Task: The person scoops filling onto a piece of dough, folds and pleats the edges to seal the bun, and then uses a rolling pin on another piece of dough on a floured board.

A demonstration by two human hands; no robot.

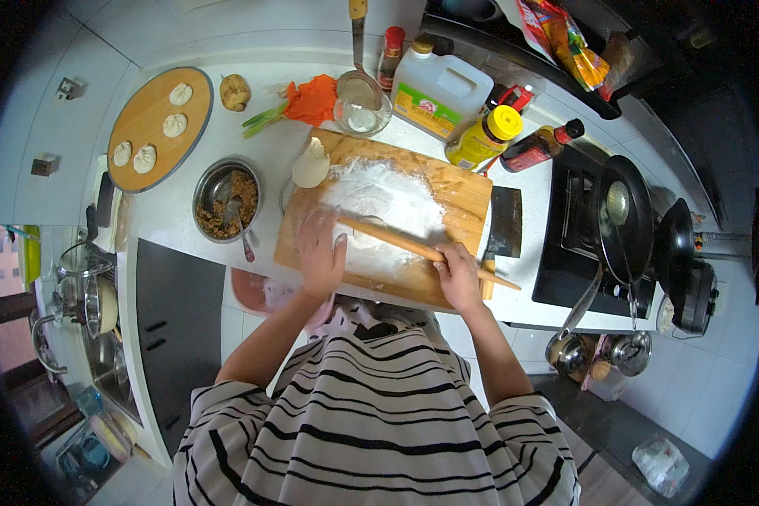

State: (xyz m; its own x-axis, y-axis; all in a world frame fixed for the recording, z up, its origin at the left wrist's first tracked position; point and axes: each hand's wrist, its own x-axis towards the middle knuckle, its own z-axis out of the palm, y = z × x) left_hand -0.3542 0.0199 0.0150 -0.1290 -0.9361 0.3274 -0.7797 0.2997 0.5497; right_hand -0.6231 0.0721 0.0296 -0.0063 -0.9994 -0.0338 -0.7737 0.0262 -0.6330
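Note:
My right hand (458,275) is closed around a wooden rolling pin (392,237) that lies slantwise over a floured wooden board (468,190). Near the pin's left end is my left hand (321,253), slightly blurred, flat over the board's left side with its thumb apart. Whether it touches the pin is unclear. A pale round of dough (364,239) shows partly under the pin, hard to separate from the white flour (411,196). Another piece of dough (311,162) rests at the board's upper left corner.
Left of the board stands a metal bowl (205,174) of filling with a spoon (246,243). Beyond it, a round board (155,129) carries several pleated buns. A cleaver (505,221) lies on the right, before the stove (572,253). Bottles and an oil jug (439,88) line the back.

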